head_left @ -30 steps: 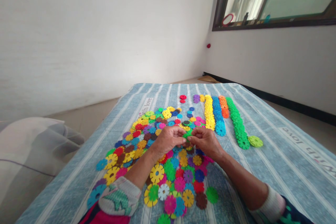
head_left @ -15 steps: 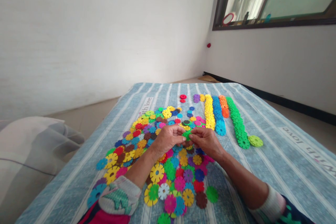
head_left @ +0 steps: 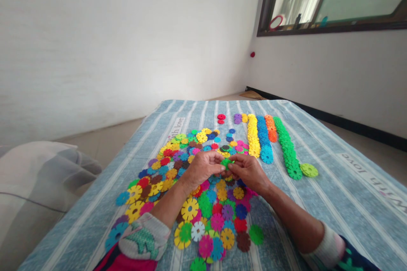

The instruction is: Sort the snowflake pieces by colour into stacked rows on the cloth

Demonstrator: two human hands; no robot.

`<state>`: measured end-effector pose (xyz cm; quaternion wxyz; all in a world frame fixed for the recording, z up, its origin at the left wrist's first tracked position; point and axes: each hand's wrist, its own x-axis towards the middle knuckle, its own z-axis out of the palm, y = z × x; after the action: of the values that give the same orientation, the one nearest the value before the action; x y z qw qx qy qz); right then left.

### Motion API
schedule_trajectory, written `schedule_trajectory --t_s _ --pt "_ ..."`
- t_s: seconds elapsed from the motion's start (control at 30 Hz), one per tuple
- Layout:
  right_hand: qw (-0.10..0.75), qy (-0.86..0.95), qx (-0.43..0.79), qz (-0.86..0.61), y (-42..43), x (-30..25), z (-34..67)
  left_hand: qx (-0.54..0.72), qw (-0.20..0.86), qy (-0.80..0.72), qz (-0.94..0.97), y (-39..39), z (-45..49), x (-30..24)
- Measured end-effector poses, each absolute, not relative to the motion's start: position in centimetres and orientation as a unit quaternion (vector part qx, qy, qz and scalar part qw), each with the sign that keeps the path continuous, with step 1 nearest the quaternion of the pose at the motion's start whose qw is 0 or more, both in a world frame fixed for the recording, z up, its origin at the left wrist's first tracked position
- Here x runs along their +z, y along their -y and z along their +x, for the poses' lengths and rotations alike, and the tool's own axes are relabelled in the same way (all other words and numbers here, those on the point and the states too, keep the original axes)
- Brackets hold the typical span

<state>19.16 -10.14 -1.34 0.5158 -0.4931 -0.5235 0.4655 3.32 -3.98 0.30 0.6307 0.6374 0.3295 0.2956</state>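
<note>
Between the fingertips of both hands is a green notched plastic disc (head_left: 226,163). My left hand (head_left: 203,169) pinches its left side, and my right hand (head_left: 249,171) pinches its right side. Fingers cover part of the disc, so I cannot tell whether it is one piece or several. Below and around the hands spreads a loose pile of flower-shaped discs in many colours, among them a yellow disc (head_left: 190,209), a pink disc (head_left: 218,222) and a white disc (head_left: 198,231).
Right of the pile, overlapping discs form a yellow row (head_left: 253,135), a blue row (head_left: 263,139), a short orange row (head_left: 271,128) and a long green row (head_left: 288,148). Lime discs (head_left: 309,170) lie beside the green row. Red discs (head_left: 221,117) sit far back on the striped cloth (head_left: 330,194).
Both hands stay in nearly the same place. The right fingers have shifted slightly on the green disc.
</note>
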Motion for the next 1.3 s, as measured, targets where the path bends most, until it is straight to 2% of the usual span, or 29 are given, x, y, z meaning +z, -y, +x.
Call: schedule_trajectory --t_s 1.3 --pt "0.515 0.539 0.436 -0.503 10.29 -1.72 19.26 0.316 0.581 -0.347 0.666 4.03 3.48 0.36"
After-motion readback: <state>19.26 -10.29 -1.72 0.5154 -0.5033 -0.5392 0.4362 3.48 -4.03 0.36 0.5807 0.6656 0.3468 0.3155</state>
